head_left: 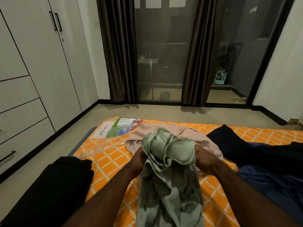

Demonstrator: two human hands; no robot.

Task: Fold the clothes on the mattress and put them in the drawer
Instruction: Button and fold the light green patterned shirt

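Observation:
A crumpled pale green garment (165, 169) hangs bunched over the orange patterned mattress (106, 154). My left hand (139, 158) grips its left side and my right hand (204, 158) grips its right side, both partly buried in the cloth. Behind it a pink garment (188, 133) lies spread on the mattress. A black garment (242, 145) and a dark blue one (268, 182) lie to the right. A folded black garment (57, 185) sits at the mattress's left edge. Closed drawers (21, 131) with a dark handle are in the wardrobe at left.
White wardrobe doors (41, 54) line the left wall. A product label under plastic wrap (121, 126) lies at the mattress's far left corner. Bare floor (164, 112) runs to dark curtains (118, 54) and glass balcony doors (160, 54).

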